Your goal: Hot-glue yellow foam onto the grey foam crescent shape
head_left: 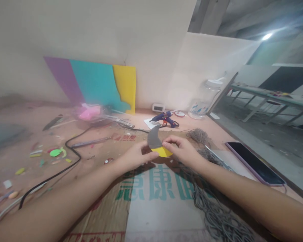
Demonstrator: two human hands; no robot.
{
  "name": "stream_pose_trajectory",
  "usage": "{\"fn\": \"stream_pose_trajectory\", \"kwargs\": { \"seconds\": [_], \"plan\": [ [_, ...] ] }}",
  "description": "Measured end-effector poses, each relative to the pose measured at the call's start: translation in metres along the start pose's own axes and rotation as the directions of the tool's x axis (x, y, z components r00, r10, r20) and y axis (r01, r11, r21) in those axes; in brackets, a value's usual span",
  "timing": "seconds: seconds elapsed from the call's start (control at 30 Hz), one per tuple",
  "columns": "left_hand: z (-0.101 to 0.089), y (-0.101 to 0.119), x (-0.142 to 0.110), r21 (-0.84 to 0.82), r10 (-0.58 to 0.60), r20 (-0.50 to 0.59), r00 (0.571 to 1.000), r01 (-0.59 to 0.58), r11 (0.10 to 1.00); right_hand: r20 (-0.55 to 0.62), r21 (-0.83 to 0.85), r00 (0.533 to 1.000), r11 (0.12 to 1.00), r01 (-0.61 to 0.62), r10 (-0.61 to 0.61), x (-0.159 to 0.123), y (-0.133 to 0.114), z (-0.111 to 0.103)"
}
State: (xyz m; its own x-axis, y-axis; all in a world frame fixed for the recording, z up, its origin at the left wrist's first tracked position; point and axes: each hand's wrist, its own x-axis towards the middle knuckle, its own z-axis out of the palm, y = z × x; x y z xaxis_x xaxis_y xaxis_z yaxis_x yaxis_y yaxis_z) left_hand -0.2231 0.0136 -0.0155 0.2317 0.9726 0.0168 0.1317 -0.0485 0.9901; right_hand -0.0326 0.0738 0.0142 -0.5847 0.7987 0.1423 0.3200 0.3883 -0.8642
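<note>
A crescent-shaped craft piece (155, 138), grey on its upper part and bright yellow along its lower part, is held upright above the table's middle. My left hand (138, 155) grips its lower left side, the thumb lying across the yellow edge. At the lower right, my right hand (178, 148) pinches it between thumb and forefinger. Loose grey yarn (212, 201) trails in coils below my right forearm, and a small bundle of the same yarn (199, 135) lies beyond that hand. Behind the crescent rests a dark blue glue gun (164, 117).
A phone (254, 163) lies by the right edge, near scissors (219, 159). A clear bottle (204, 99) and a small white digital clock (158, 107) stand at the back. A black cable (73, 148) crosses the left, among foam scraps. A striped board (93, 84) leans against the wall.
</note>
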Motion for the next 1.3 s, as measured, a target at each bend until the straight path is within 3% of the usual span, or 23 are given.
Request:
{"fn": "stream_pose_trajectory", "kwargs": {
  "seconds": [0.2,0.37,0.5,0.63,0.83,1.03,1.17,1.3],
  "plan": [
    [-0.001,-0.002,0.000,-0.055,-0.023,0.010,1.000,0.024,0.998,0.031,0.004,0.999,0.999,0.038,-0.038,0.000,0.004,-0.002],
    [-0.001,0.000,-0.001,-0.039,-0.076,0.008,0.997,0.076,0.996,-0.111,-0.102,0.973,0.976,0.193,-0.204,0.007,0.007,-0.011],
    [-0.001,0.001,-0.001,-0.053,-0.065,0.016,0.998,0.066,0.996,-0.191,-0.110,0.965,0.981,0.162,-0.180,0.010,0.003,-0.019],
    [-0.001,0.001,-0.001,-0.035,-0.051,-0.001,0.999,0.050,0.998,-0.105,0.060,0.988,0.991,0.116,-0.110,0.009,0.002,-0.019],
    [-0.001,0.001,0.000,-0.018,-0.039,-0.008,0.999,0.039,0.999,-0.001,-0.191,0.968,0.950,0.247,-0.252,0.007,0.007,-0.010],
    [-0.001,0.001,-0.001,-0.040,-0.024,0.020,1.000,0.025,0.999,-0.023,-0.179,0.971,0.957,0.230,-0.238,0.005,0.007,-0.006],
    [-0.002,0.000,-0.001,-0.034,-0.030,0.009,1.000,0.030,0.999,-0.092,-0.104,0.976,0.977,0.185,-0.195,0.004,0.004,-0.007],
    [-0.003,0.000,-0.001,-0.034,-0.042,0.004,0.999,0.042,0.999,-0.245,-0.120,0.944,0.973,0.195,-0.220,0.011,0.008,-0.018]
  ]
}}
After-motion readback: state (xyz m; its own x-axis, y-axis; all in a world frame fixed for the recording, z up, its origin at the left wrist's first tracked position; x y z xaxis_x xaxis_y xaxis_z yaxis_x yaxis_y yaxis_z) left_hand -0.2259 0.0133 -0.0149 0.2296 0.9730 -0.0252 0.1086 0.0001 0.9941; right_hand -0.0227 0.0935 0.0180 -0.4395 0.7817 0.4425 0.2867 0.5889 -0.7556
